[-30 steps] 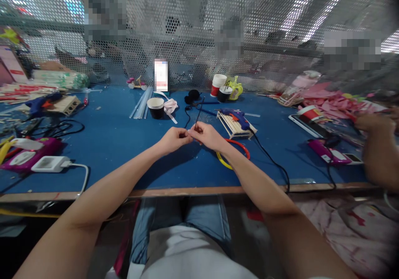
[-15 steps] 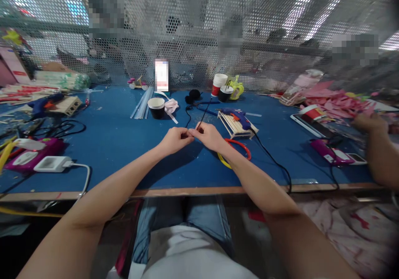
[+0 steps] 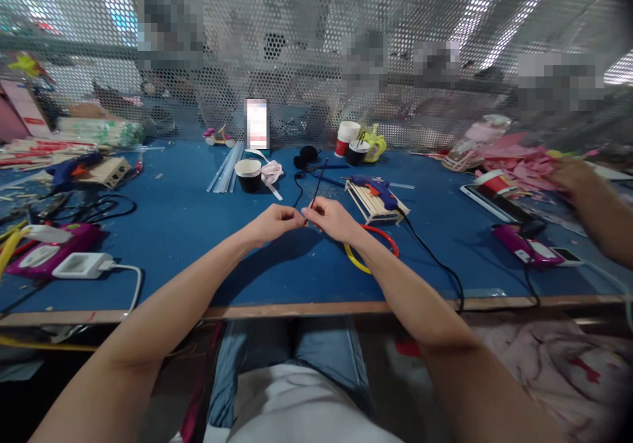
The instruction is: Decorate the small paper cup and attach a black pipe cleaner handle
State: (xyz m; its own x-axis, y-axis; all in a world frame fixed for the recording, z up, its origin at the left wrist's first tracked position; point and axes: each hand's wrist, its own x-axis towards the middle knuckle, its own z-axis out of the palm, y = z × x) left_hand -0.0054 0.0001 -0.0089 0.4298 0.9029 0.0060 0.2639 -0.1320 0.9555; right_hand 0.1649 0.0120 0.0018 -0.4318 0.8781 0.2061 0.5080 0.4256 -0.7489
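Observation:
Over the blue table my right hand (image 3: 332, 217) is closed in a pinch on a thin black stem (image 3: 319, 182), perhaps a wire or pipe cleaner, which slants up from its fingertips. My left hand (image 3: 279, 223) is closed beside it, thumb against fingers, the tips of both hands almost meeting. What the left fingers hold is too small to make out. Another black strand (image 3: 299, 189) runs behind the left fingers toward black pompoms (image 3: 307, 155). Near my right wrist lies a red and yellow ring (image 3: 393, 242).
A blue glue gun (image 3: 378, 189) rests on a wooden stick rack (image 3: 373, 213), its cord trailing to the table edge. Ahead are a black paper cup (image 3: 248, 178), clear sticks (image 3: 226, 169) and a phone (image 3: 256, 125). A co-worker's hand (image 3: 573, 176) touches pink strips (image 3: 519, 163) at right.
My fingertips have drawn slightly apart, and the black stem now stands a little steeper and looks shorter. The co-worker's hand at right has moved left into the pink strips.

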